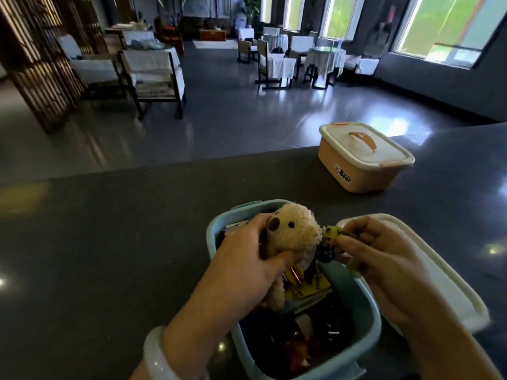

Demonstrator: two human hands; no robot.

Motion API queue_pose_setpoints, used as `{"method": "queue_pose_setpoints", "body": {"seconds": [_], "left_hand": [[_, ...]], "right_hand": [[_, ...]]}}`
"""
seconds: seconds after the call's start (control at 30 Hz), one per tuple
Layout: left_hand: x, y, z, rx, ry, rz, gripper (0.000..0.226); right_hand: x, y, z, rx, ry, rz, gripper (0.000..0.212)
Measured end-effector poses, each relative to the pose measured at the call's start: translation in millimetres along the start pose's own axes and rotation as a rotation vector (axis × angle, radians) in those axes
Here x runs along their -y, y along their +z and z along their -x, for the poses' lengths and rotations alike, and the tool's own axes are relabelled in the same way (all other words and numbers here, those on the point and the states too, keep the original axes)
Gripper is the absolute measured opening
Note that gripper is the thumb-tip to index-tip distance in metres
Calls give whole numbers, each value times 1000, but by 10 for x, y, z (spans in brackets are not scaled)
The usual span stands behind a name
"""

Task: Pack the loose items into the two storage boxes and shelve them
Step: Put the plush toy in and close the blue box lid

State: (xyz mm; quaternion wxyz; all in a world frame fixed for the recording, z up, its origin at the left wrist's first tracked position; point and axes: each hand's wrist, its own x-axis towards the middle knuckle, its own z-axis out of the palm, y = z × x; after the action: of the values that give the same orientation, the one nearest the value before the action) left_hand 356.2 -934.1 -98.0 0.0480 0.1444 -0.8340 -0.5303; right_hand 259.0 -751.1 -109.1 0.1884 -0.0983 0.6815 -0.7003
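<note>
A blue storage box (365, 322) stands open on the dark counter right in front of me, holding several dark and yellow items. Above it, my left hand (247, 259) grips a cream plush bear (296, 229) by its body. My right hand (384, 248) pinches a small yellow and dark blue toy (327, 241) beside the bear's head. The blue box's white lid (439, 270) lies on the counter under my right hand. An orange storage box (365, 171), lid closed with an orange handle, sits further back to the right.
The dark counter (109, 229) stretches left and right, its far edge running past the orange box. Beyond lie a glossy floor, chairs and tables with white covers, a wooden lattice screen at the left, and bright windows at the right.
</note>
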Motion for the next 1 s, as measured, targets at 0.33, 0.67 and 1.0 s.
{"method": "queue_pose_setpoints", "body": {"seconds": [0.33, 0.67, 1.0], "left_hand": [[59, 636, -2, -46, -245, -510, 51], [233, 887, 44, 10, -338, -623, 66], [345, 833, 128, -40, -187, -537, 47]], "right_hand": [[-97, -207, -199, 1, -92, 130, 9], [-292, -410, -356, 357, -263, 900, 12], [-485, -250, -666, 615, -375, 1045, 42]]}}
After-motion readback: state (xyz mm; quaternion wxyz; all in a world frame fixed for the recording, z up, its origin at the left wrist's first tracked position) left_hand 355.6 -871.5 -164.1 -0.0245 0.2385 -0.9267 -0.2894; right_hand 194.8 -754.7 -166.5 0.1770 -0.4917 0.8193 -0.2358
